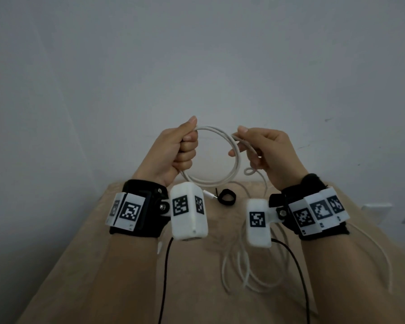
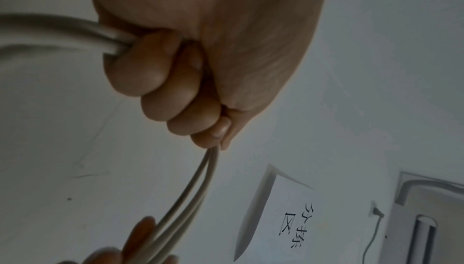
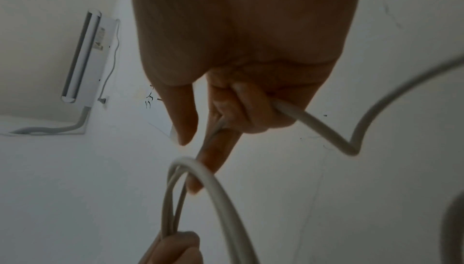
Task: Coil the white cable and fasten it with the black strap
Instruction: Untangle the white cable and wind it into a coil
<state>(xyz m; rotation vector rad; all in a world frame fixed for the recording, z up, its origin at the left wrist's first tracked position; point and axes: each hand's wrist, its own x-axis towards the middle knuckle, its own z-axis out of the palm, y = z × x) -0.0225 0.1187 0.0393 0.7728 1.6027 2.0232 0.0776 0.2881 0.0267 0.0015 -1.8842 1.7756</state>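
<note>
The white cable (image 1: 222, 157) is partly wound into a round coil of about two turns, held upright in the air above the table. Its uncoiled rest trails down from the coil's right side and lies in loose loops on the tabletop. One connector end dangles below the coil. The black strap (image 1: 227, 198), curled into a small ring, lies on the table beneath the coil, apart from the cable.

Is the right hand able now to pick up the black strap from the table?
Probably not yet. The right hand holds the white cable in the air, as does the left hand. The black strap lies uncovered on the table, so a freed hand could likely take it.
</note>
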